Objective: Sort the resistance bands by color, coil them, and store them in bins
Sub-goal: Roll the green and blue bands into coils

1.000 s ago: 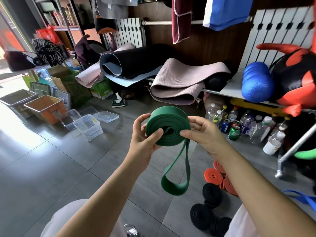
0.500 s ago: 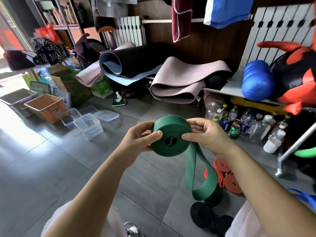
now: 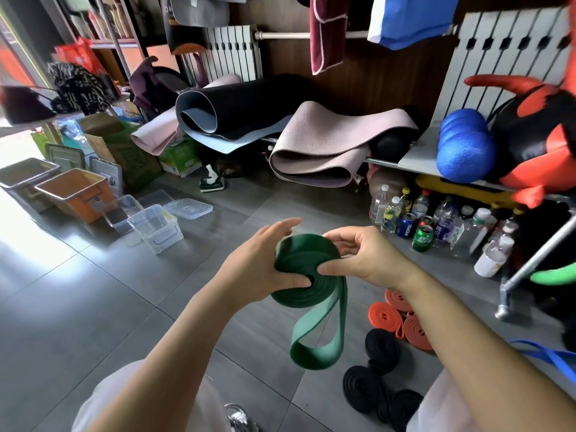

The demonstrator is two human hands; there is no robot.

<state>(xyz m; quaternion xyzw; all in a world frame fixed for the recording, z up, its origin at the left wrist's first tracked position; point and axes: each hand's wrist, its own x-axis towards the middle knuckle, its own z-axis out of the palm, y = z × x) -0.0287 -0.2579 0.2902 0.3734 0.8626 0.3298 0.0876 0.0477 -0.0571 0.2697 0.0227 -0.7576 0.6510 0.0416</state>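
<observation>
A green resistance band (image 3: 307, 269), mostly wound into a flat coil, is held over the grey floor between both hands. My left hand (image 3: 258, 266) grips the coil's left side, thumb at its centre. My right hand (image 3: 364, 257) pinches the coil's right edge. A loose green loop hangs below the coil. On the floor to the right lie coiled orange bands (image 3: 402, 318) and coiled black bands (image 3: 374, 378). A loose blue band (image 3: 548, 353) shows at the far right. Clear plastic bins (image 3: 156, 227) stand at the left, beside an orange bin (image 3: 74, 193) and a grey bin (image 3: 26, 174).
A clear lid (image 3: 188, 208) lies by the bins. Rolled mats (image 3: 314, 151), boxes and a low shelf line the back wall. Bottles and cans (image 3: 420, 226) crowd the floor at the right, next to a metal frame leg (image 3: 511, 285).
The coil has tilted from upright to nearly flat and dropped lower. My left thumb now presses at its centre, and the hanging loop has swung back under the coil.
</observation>
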